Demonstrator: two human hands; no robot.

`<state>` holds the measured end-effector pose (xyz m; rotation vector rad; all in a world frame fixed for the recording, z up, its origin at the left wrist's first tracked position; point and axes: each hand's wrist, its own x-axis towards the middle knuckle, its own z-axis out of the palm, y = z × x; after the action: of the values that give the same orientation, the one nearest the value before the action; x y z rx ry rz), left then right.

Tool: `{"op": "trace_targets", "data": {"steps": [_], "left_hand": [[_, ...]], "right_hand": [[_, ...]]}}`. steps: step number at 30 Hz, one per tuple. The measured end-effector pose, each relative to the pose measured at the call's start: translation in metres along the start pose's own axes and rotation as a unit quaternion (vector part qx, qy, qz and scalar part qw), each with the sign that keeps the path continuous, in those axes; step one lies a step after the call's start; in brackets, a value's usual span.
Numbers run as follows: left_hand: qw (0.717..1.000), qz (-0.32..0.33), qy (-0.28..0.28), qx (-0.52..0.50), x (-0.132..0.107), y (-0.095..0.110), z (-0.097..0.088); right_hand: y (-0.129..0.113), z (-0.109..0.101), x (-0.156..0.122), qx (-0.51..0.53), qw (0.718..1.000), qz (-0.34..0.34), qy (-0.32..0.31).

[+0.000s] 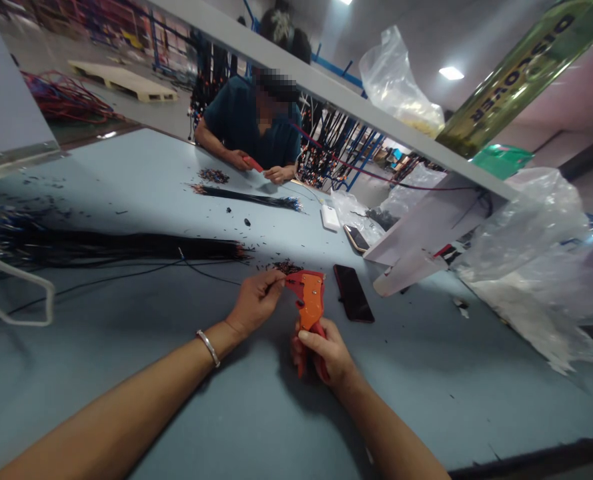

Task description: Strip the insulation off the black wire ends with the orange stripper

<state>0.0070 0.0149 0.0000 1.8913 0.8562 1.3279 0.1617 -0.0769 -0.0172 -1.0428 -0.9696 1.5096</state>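
Observation:
My right hand (326, 352) is wrapped round the red handles of an orange and red wire stripper (312, 298), its head pointing up and to the left. My left hand (257, 298) pinches a thin black wire (209, 273) close to the stripper's jaws. The wire trails leftward across the table from that hand; its tip at the jaws is too small to make out. Just beyond the jaws lies a small heap of dark and copper-coloured scraps (287, 267). A long bundle of black wires (141, 245) stretches along the table at the left.
Right of the stripper lies a dark phone (353, 293), with another phone (356, 238) and a white box (330, 217) beyond. A co-worker (256, 127) sits opposite, holding a red tool. A shelf edge (356, 107) crosses overhead. Plastic bags (521, 227) lie at the right.

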Motion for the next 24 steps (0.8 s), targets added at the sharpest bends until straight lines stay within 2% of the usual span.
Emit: {"op": "trace_targets", "data": {"steps": [8, 13, 20, 24], "left_hand": [[1.0, -0.014, 0.0, 0.016, 0.0, 0.001, 0.0], [0.999, -0.004, -0.005, 0.033, 0.0, -0.002, 0.001], [0.998, -0.029, -0.005, 0.051, 0.0, -0.008, -0.001], [0.998, -0.032, -0.005, 0.058, -0.001, -0.009, -0.002]], "right_hand": [[0.0, 0.003, 0.002, 0.01, 1.0, -0.004, 0.017], [-0.002, 0.001, 0.001, 0.028, 1.0, -0.003, -0.01], [-0.01, -0.003, 0.004, 0.126, 0.99, -0.005, -0.058], [-0.01, -0.003, 0.007, 0.142, 0.988, 0.001, -0.057]]}}
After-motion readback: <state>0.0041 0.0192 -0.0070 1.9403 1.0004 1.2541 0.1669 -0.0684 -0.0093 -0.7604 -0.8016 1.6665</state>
